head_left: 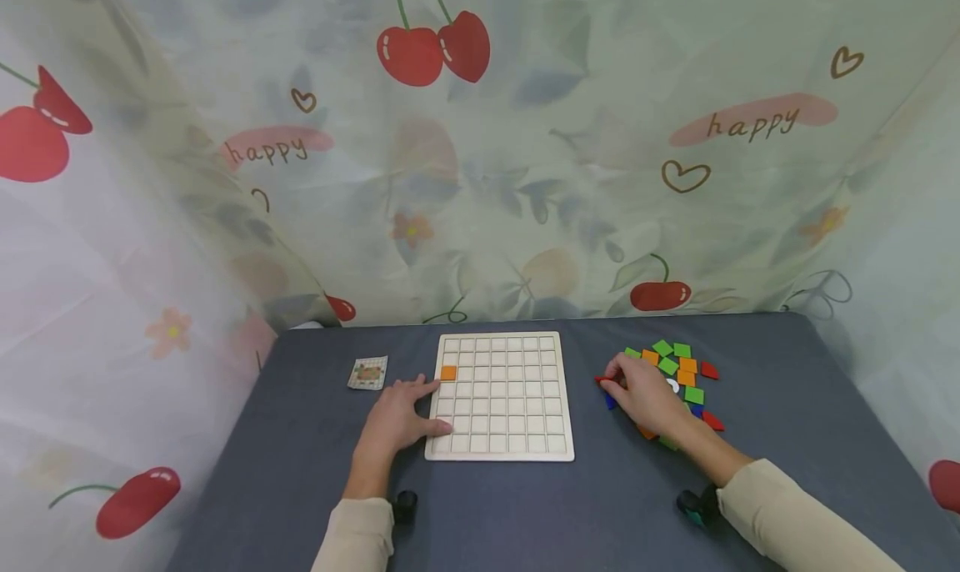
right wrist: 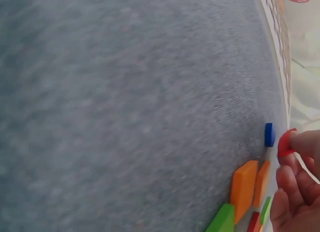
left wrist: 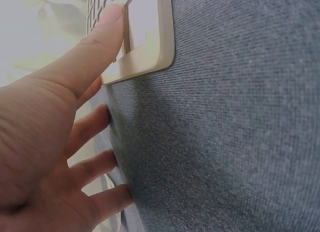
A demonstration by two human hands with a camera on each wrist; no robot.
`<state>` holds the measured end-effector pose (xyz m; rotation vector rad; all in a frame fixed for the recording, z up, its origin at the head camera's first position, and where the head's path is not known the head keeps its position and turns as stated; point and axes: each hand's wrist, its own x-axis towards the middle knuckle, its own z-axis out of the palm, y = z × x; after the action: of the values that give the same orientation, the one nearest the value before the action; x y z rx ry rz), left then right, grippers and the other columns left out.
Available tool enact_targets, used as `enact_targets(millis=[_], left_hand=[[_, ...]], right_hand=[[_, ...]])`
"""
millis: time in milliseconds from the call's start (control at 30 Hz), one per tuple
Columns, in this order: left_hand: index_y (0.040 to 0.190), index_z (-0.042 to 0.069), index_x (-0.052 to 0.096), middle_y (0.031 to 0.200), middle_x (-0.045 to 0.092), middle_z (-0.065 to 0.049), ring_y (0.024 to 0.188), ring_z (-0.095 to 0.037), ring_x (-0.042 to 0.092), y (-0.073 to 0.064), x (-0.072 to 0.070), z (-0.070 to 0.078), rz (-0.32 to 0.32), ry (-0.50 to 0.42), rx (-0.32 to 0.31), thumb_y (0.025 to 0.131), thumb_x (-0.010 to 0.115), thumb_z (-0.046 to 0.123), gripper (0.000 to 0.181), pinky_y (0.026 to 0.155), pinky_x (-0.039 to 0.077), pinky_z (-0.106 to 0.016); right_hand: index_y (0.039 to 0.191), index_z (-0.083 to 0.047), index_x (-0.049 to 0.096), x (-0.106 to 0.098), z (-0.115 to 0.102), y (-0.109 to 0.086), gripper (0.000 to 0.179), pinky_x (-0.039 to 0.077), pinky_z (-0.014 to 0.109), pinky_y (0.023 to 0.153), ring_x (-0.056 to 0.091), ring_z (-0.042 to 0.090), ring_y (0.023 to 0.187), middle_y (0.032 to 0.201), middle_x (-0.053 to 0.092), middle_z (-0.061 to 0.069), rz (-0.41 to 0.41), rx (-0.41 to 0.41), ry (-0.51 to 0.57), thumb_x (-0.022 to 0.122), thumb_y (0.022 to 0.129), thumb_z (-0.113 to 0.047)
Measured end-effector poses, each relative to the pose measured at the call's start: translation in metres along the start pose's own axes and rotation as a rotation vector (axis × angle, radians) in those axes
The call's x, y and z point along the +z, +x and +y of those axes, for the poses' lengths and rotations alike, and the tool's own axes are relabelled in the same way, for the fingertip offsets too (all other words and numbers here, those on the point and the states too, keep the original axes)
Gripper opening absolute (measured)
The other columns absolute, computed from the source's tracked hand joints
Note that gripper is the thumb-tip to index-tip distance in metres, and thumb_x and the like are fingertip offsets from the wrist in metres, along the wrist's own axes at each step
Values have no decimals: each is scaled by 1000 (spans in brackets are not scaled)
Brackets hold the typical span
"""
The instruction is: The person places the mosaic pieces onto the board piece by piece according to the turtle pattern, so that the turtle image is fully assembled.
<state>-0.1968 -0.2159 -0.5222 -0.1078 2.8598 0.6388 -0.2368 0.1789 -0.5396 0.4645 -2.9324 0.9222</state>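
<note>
Left hand: fingers extended and spread, thumb on the left side of the pale gridded board, index finger at its left edge.
Right hand: pinching a red piece at the left side of the loose pieces.
Board: on the dark surface, between the hands.
Orange square: in the board's leftmost column, third row from the far side.
Loose pieces: right of the board, including green, orange, red and blue.
Patterned card: left of the board, near its far half.
</note>
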Motion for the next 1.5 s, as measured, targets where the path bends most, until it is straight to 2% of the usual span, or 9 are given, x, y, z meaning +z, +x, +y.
enact_targets(millis=[133, 300, 467, 667, 833, 967, 1100, 1233, 1500], left_hand=[[147, 27, 56, 161, 45, -8, 153, -45, 30, 0, 0, -2, -3, 2, -4, 71, 91, 48, 86, 120, 30, -65], [148, 28, 56, 161, 44, -7, 154, -44, 30, 0, 0, -3, -4, 0, -8, 72, 91, 47, 86, 121, 30, -65], [147, 27, 57, 161, 44, -7, 154, -44, 29, 0, -1, -2, -4, -10, 1, 72, 91, 47, 85, 121, 30, -64], [147, 27, 57, 161, 45, -8, 154, -44, 30, -1, -1, -2, 0, -13, 7, 72, 91, 47, 85, 121, 31, -64], [147, 27, 57, 161, 45, -7, 154, -44, 30, 0, -1, -2, 0, -12, 10, 71, 91, 47, 85, 121, 31, -64], [147, 27, 58, 161, 45, -8, 154, -44, 30, 0, -1, -3, 2, -8, 11, 71, 91, 47, 85, 121, 31, -64], [147, 27, 57, 161, 45, -8, 154, -44, 30, 0, 0, -3, -3, -12, 8, 71, 91, 47, 85, 121, 31, -64], [147, 27, 57, 161, 45, -7, 154, -44, 30, -1, 0, -2, -6, -16, 5, 71, 91, 47, 85, 121, 30, -64], [146, 25, 58, 160, 46, -9, 153, -45, 32, -2, -2, -2, 1, -3, 18, 72, 91, 47, 85, 120, 32, -64]], right_hand=[[111, -6, 67, 1, -5, 4, 17, 50, 26, 66, 54, 11, 71, 87, 67, 3, -7, -8, 36, 71, 96, -13], [131, -5, 66, 3, -14, 9, 32, 45, 28, 68, 51, 13, 73, 93, 64, 5, -45, -1, 51, 64, 100, -13], [124, -6, 71, 6, -22, 14, 27, 43, 30, 73, 52, 17, 81, 102, 66, 9, -67, 31, 78, 59, 101, -12], [110, -8, 68, 12, -33, 19, 14, 47, 26, 71, 54, 15, 76, 89, 65, 3, -78, 28, 153, 66, 97, -12], [102, -9, 64, 18, -43, 25, 12, 49, 22, 67, 58, 11, 74, 89, 70, 3, -88, 15, 215, 72, 93, -12], [110, -5, 68, 24, -52, 32, 18, 48, 20, 64, 59, 10, 73, 92, 72, 5, -92, -16, 239, 71, 93, -10], [125, -2, 70, 30, -61, 39, 30, 49, 24, 69, 60, 14, 79, 104, 73, 11, -97, -55, 215, 68, 96, -8], [122, -3, 73, 38, -69, 45, 27, 53, 31, 79, 64, 19, 90, 115, 73, 14, -99, -77, 202, 65, 97, -8], [106, -8, 73, 50, -86, 62, 12, 54, 27, 74, 68, 14, 85, 95, 75, 2, -124, -62, 316, 72, 95, -13]])
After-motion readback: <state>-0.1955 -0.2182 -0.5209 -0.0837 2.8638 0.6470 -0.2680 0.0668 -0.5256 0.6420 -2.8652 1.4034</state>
